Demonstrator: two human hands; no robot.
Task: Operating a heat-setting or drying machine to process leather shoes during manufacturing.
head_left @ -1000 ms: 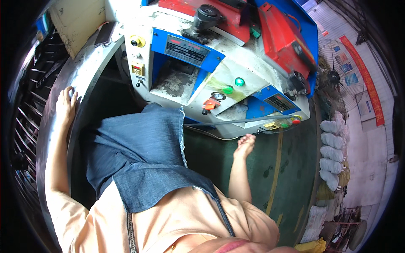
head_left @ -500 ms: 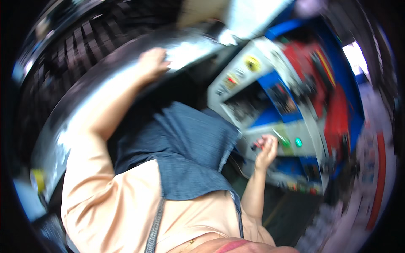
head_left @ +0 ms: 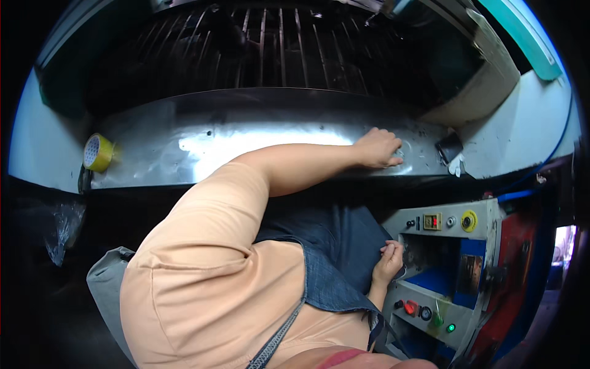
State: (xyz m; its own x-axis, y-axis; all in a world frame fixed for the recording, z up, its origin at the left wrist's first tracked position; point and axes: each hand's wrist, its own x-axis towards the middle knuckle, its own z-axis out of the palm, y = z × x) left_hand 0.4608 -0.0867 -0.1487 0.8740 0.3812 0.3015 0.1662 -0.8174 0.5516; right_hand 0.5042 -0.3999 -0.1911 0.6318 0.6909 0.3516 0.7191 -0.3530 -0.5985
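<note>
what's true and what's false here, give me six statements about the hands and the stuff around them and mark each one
1. The left hand is at the metal ledge. True.
2. The yellow tape roll is right beside the left hand. False: the yellow tape roll is at the ledge's far left end.
3. A dark object lies to the right of the left hand. True.
4. The right hand is on the ledge. False: the right hand is off it, near the machine.
5. A green light glows on the machine. True.
6. The apron is red. False: the apron is blue.
</note>
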